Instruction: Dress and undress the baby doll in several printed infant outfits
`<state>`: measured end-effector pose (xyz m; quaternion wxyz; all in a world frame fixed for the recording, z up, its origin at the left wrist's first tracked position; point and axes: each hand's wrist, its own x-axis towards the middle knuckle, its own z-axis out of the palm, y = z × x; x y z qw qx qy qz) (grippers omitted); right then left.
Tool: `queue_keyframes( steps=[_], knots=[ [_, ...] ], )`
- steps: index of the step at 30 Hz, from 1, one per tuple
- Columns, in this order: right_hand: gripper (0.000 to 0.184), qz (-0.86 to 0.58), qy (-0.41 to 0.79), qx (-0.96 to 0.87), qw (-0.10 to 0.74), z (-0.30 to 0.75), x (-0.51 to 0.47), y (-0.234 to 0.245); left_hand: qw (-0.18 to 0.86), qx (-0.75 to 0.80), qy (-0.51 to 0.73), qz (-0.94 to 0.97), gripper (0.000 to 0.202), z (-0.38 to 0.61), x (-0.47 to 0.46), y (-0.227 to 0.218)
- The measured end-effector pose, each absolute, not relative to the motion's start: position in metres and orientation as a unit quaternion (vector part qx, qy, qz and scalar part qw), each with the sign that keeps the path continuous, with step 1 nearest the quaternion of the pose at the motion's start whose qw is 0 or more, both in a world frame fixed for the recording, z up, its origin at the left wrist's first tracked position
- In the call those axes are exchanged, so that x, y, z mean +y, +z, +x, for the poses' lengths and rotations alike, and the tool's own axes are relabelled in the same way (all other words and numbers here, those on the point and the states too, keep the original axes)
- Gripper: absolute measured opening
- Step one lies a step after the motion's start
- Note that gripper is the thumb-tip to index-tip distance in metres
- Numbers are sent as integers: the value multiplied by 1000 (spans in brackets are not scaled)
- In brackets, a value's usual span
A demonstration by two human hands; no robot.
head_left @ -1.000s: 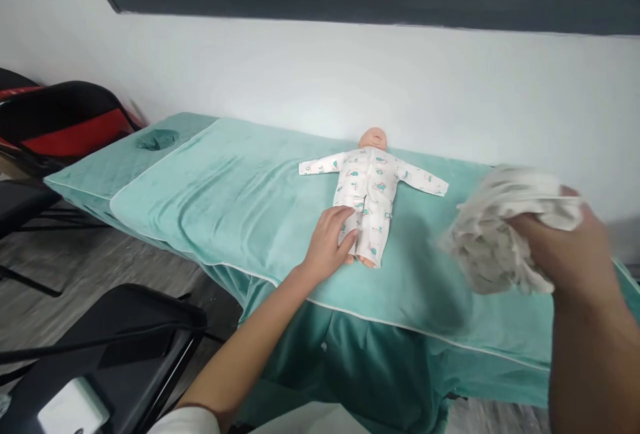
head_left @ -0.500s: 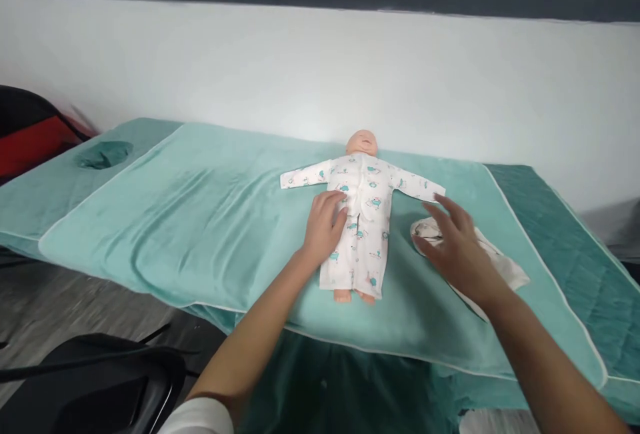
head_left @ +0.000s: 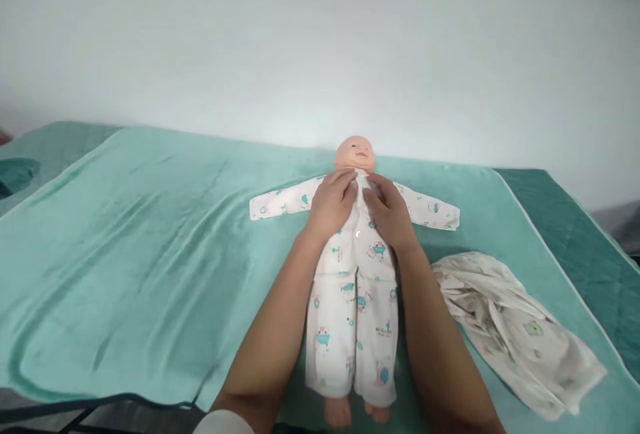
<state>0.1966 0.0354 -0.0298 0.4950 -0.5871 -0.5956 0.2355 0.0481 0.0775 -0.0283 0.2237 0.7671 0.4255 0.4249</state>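
A baby doll [head_left: 356, 153] lies on its back, its head toward the wall and its bare feet toward me. It wears a white long-sleeved shirt [head_left: 356, 247] and matching trousers [head_left: 330, 334] with small teal prints. At the collar, my left hand [head_left: 335, 201] has its bent fingers on the shirt's left side of the front opening. Opposite it, my right hand [head_left: 387, 211] holds the shirt by the collar's right side. The fingertips of both hands nearly meet over the placket, and they partly hide it. A round snap shows lower on the chest.
A crumpled off-white printed cloth [head_left: 515, 327] lies to the right of the doll. Beneath everything spreads a wrinkled light-green sheet [head_left: 150, 254] over a darker green bed cover [head_left: 575, 241]. Behind the bed stands a white wall [head_left: 320, 54].
Both hands have moved from around the doll's waist and the loose cloth up to the shirt collar. The camera view has come closer and tilted down.
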Motion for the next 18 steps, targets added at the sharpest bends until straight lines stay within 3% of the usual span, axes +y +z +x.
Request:
queue_keyframes(
  steps=[18],
  knots=[
    [29, -573, 204, -623, 493, 192, 30, -28, 335, 428, 485, 686, 21, 42, 80, -33]
  ],
)
